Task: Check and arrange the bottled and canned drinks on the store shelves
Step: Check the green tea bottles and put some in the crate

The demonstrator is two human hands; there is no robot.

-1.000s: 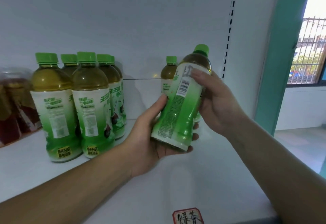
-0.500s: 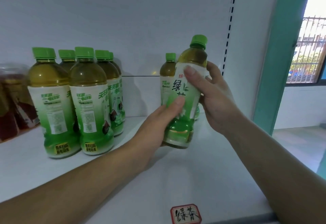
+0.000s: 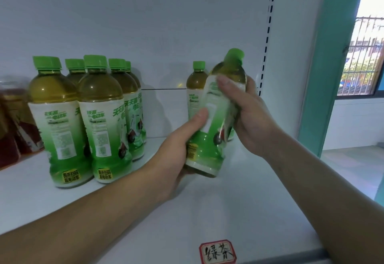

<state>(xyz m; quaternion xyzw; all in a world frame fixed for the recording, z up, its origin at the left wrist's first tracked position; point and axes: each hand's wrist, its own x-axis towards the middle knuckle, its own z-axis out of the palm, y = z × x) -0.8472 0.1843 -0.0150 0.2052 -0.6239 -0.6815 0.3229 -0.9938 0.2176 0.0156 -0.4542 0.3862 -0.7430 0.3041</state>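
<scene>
Both hands hold 1 green-tea bottle [image 3: 216, 122] in the air just above the white shelf [image 3: 239, 205], tilted so its green cap [image 3: 234, 56] leans up and to the right. The left hand [image 3: 176, 155] cups the lower part from the left, its thumb laid across the label and its fingers wrapped under the base — closed on the bottle. The right hand [image 3: 251, 118] grips the upper part from the right, fingers [image 3: 226, 83] curled over the shoulder just below the neck, also closed on it. The label is green and white with a small white panel facing the camera; the print is blurred.

Directly behind the held bottle, 1 more bottle of the same kind [image 3: 196, 95] stands upright near the back wall, partly hidden. To the left, well apart from the hands, a cluster of matching green-capped bottles [image 3: 83, 118] stands upright in tight rows, at least 5 of them, labels facing forward. At the far left edge sit dark reddish-brown drinks [image 3: 14, 126], blurred and cut off by the frame.

On the front lip of the shelf, a red-bordered tag with handwritten characters [image 3: 218, 253] sits below the hands. A slotted upright strip [image 3: 268, 35] runs up the back panel at the right — beyond it a teal post [image 3: 332, 56] and a barred window [image 3: 361, 56].
</scene>
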